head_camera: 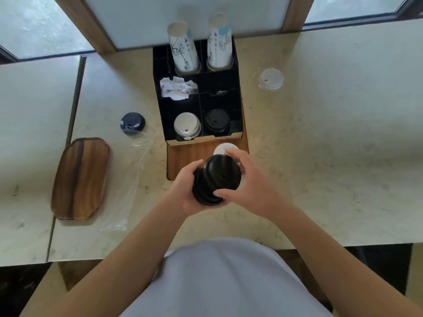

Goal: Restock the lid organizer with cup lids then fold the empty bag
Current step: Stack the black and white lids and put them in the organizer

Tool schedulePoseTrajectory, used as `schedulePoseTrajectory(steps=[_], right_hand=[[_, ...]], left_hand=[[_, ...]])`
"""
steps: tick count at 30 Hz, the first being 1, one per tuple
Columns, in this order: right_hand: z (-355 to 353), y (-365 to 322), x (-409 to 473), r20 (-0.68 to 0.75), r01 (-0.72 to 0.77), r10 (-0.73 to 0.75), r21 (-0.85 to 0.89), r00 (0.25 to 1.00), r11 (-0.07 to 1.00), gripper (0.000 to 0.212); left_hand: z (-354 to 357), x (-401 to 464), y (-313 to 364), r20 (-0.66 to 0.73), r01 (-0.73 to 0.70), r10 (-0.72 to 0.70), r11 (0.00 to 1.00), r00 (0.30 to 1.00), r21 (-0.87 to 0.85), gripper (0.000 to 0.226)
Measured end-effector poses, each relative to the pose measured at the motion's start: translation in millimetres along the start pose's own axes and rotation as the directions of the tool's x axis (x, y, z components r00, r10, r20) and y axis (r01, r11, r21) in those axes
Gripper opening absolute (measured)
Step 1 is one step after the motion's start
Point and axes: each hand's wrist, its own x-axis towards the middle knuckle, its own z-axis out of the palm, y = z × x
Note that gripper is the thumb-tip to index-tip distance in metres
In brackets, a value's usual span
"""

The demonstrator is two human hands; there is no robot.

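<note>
A stack of black plastic cup lids is gripped by the left hand underneath and the right hand, fingers curled around it. Light, slippery, it should be held at the rims. Beyond the fingertips the black compartmented lid organizer is seen.

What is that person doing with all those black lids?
A person holds a stack of black lids in both hands, the left hand underneath and the right hand on top. In front sits a black organizer that already has white lids and black lids in its near slots. A clear bag lies on the counter.
</note>
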Motion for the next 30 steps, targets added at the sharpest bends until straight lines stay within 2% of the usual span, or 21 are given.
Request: schedulePoseTrajectory(steps=[4,8,11,15,20,23,25,27,30], right_hand=[[8,-14,-2,0.030,-0.002,0.003,-0.043,1.000,0.999,0.088],[7,-22,-2,0.029,0.010,-0.011,0.028,1.000,1.000,0.085],[8,-23,-6,0.039,0.017,-0.017,0.000,0.999,1.000,0.084],[6,-25,-10,-0.049,0.015,-0.016,-0.022,0.999,1.000,0.076],[0,-24,-7,-0.118,-0.031,0.037,0.047,0.992,0.998,0.068],[-1,-24,-3,-0.124,-0.102,0.129,0.204,0.984,0.974,0.058],[0,-26,-1,-0.121,-0.135,0.169,0.248,0.978,0.959,0.052],[4,-30,-1,-0.129,-0.117,0.140,0.170,0.982,0.978,0.053],[19,-35,-1,-0.068,-0.063,0.060,-0.051,0.996,0.997,0.072]], left_hand=[[-3,-11,-1,0.046,-0.014,0.013,1.000,0.999,0.026,0.039],[-6,-18,1,0.085,-0.060,0.058,0.998,0.995,0.022,0.040],[-9,-20,2,0.072,-0.068,0.067,0.998,0.995,0.012,0.040],[-15,-22,1,0.050,-0.063,0.064,0.998,0.997,-0.020,0.042],[-23,-22,1,0.121,-0.037,0.039,0.999,0.992,-0.023,0.045],[-29,-23,0,0.160,-0.023,0.031,0.998,0.987,-0.054,0.043],[-33,-23,-2,0.180,-0.021,0.033,0.997,0.983,-0.069,0.045],[-37,-22,-3,0.171,-0.027,0.042,0.996,0.984,-0.084,0.044],[-38,-18,-3,0.098,-0.092,0.103,0.990,0.990,-0.105,0.043]])
